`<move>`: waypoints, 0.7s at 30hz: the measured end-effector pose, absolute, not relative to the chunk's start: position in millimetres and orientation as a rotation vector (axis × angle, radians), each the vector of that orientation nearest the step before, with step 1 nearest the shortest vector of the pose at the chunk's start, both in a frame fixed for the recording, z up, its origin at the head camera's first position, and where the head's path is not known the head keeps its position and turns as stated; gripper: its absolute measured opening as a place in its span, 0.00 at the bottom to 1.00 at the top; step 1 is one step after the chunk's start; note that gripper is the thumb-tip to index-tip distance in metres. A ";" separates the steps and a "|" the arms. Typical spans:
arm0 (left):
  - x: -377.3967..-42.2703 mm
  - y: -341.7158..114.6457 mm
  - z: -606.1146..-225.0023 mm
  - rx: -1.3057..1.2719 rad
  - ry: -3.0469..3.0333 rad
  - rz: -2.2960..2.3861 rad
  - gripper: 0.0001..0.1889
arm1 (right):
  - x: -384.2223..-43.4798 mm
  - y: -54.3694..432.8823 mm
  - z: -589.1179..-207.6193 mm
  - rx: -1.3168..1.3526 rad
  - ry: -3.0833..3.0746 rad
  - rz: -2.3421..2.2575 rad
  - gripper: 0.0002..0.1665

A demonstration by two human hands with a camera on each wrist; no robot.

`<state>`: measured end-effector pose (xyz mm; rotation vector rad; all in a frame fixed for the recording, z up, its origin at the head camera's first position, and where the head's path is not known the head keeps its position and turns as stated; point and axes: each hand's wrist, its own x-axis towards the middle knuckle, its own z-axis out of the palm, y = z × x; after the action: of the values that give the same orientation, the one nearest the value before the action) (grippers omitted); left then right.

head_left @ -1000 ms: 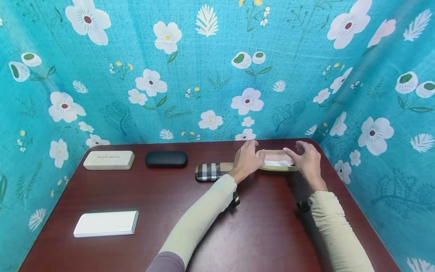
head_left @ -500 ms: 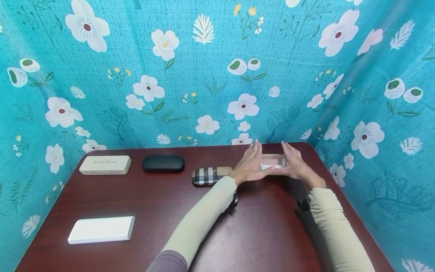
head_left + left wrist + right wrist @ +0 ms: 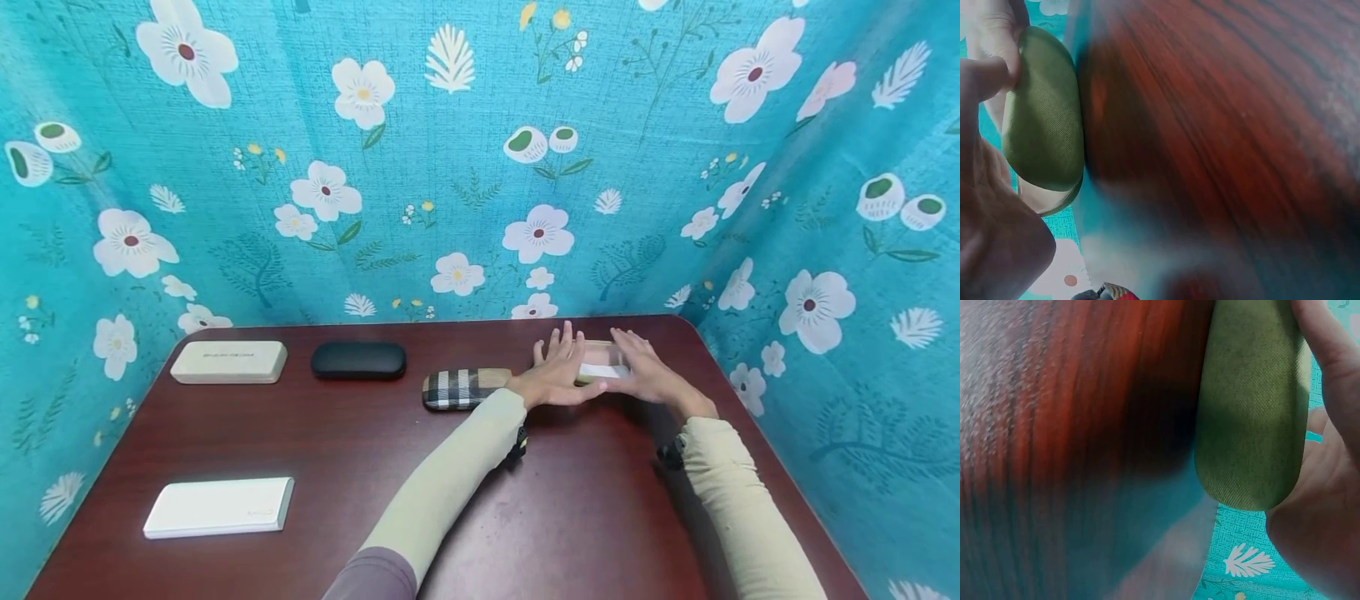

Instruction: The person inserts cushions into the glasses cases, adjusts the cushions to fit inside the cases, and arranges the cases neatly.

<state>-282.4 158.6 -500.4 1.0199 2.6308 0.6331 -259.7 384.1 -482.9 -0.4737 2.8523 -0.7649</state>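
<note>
At the back right of the table an opened green glasses case (image 3: 589, 382) shows a pale pink inside with a white cloth or paper (image 3: 604, 371). My left hand (image 3: 553, 375) is at its left end, fingers spread and fairly straight, thumb along the near rim. At the right end is my right hand (image 3: 647, 372), with long fingers reaching toward the back and the thumb at the near rim. The left wrist view shows the case's green front (image 3: 1047, 119) with a thumb at its upper edge. In the right wrist view, the thumb touches the green front (image 3: 1250, 419).
Left of my left hand lies a plaid glasses case (image 3: 461, 389). Further left are a black case (image 3: 358, 361) and a cream case (image 3: 228, 362). A white case (image 3: 219, 507) lies at the front left. A flowered curtain (image 3: 405, 167) borders the dark red table (image 3: 337, 450).
Both hands have come round the ends of the green case, thumbs dropping to the near rim. Most recently my left fingers spread apart and my right fingers lowered slightly.
</note>
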 end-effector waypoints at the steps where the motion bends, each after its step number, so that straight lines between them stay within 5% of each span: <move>1: -282.3 158.6 -500.2 1.018 2.624 0.630 0.55 | -259.9 384.4 -483.9 -0.490 2.861 -0.760 0.61; 11: -282.6 152.4 -493.0 1.123 2.619 0.565 0.53 | -257.0 386.9 -486.9 -0.429 2.879 -0.736 0.60; 21: -279.4 158.5 -484.9 1.096 2.674 0.553 0.50 | -248.5 392.2 -481.9 -0.442 2.797 -0.774 0.69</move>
<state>-279.4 158.5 -484.9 1.0962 2.6735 0.5531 -248.5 392.2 -481.9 -0.4422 2.7966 -0.7745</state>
